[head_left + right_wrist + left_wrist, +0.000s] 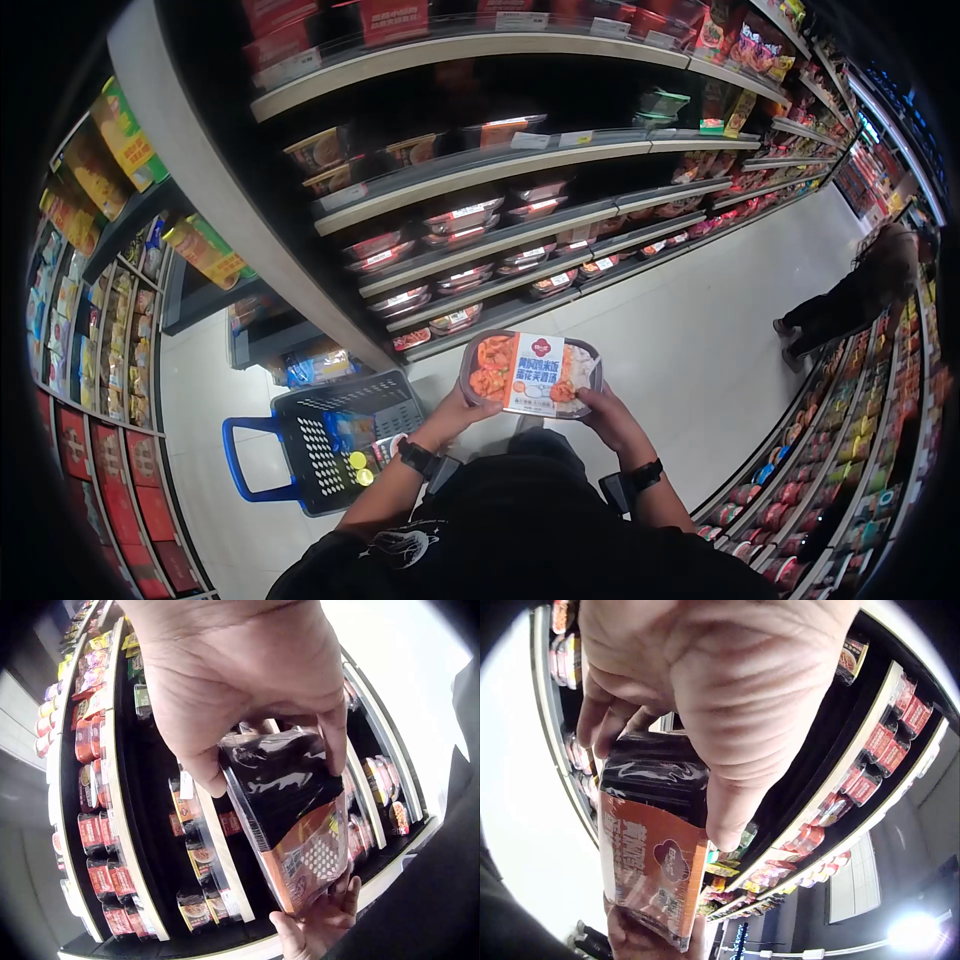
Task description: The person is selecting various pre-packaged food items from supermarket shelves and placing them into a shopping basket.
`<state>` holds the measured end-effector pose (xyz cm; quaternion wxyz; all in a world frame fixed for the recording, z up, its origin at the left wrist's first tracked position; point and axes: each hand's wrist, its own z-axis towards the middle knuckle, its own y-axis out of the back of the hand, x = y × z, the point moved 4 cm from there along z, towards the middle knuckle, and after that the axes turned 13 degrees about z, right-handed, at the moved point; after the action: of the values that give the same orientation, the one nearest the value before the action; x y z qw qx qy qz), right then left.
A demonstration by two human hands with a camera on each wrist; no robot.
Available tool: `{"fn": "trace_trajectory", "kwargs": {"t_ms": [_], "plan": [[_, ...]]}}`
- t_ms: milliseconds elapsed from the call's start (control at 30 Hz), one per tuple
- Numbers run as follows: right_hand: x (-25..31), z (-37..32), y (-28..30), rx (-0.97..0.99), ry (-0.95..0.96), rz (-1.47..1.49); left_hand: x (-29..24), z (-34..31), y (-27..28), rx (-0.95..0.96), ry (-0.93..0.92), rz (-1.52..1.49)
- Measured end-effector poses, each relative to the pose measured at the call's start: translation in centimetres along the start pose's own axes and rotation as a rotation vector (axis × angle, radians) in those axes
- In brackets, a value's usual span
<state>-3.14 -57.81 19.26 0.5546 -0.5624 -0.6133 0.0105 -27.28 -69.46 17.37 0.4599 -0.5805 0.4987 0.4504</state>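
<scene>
Left hand [455, 412] and right hand [607, 410] each grip one short end of a sealed ready-meal tray [531, 374]. The tray is held level before the chest, just toward 6 o'clock of the head view's centre.

Left wrist view: thumb and fingers clamp opposite faces of the tray's end, so this hand is closed on it. The other hand's fingertips show at 6 o'clock under the far end.

Right wrist view: the same clamp in mirror form, with the fingers curled round the dark, glossy base.

A two-ended hold probably keeps the shallow tray flat. It also leaves the printed sleeve [649, 862] uncovered and turned up toward the eyes; no finger crosses the lettering. Each wrist wears a black strap [418, 458].

At 8 o'clock of the tray, a black shopping basket [335, 440] stands on the pale floor [690, 350] beside the person's left side. Its mouth is upward and its blue handle [245, 460] lies out toward 9 o'clock. It holds a few small goods. Set down there, it likely frees both hands and remains within reach.

At 12 o'clock, the chilled shelves [470, 215] carry similar trays lying flat in rows, with price strips on the shelf edges facing the aisle.

At 3 o'clock, well apart, another shopper [850, 295] stands in the aisle.
</scene>
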Motion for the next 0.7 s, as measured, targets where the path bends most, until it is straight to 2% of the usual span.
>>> {"fn": "trace_trajectory", "kwargs": {"t_ms": [167, 267, 300, 400, 467, 500, 600, 700], "plan": [[2.9, 6.6, 0.4, 0.088, 0.024, -0.061, -1.4, 3.4, 2.5, -0.124, -0.024, 0.076], [6.3, 11.7, 0.3, 0.191, 0.076, 0.092, -4.8, 6.6, 3.8, -0.221, -0.138, 0.309], [8.2, 12.6, -0.3, 0.21, 0.078, 0.112, -6.0, 8.0, 4.3, -0.243, -0.22, 0.529], [12.5, 16.3, 1.9, 0.226, 0.137, 0.246, -8.9, 13.8, 6.3, -0.309, -0.306, 0.575], [15.4, 18.0, 3.6, 0.245, 0.166, 0.372, -12.8, 18.2, 6.2, -0.368, -0.272, 0.436], [16.9, 18.6, 4.3, 0.253, 0.177, 0.433, -13.9, 20.7, 6.9, -0.517, -0.305, 0.753], [20.6, 20.5, 7.4, 0.266, 0.21, 0.498, -19.1, 27.0, 6.1, -0.641, -0.534, 1.287], [23.0, 22.3, 10.5, 0.207, 0.231, 0.509, -22.1, 32.4, 5.0, -0.65, -0.588, 1.535]]}}
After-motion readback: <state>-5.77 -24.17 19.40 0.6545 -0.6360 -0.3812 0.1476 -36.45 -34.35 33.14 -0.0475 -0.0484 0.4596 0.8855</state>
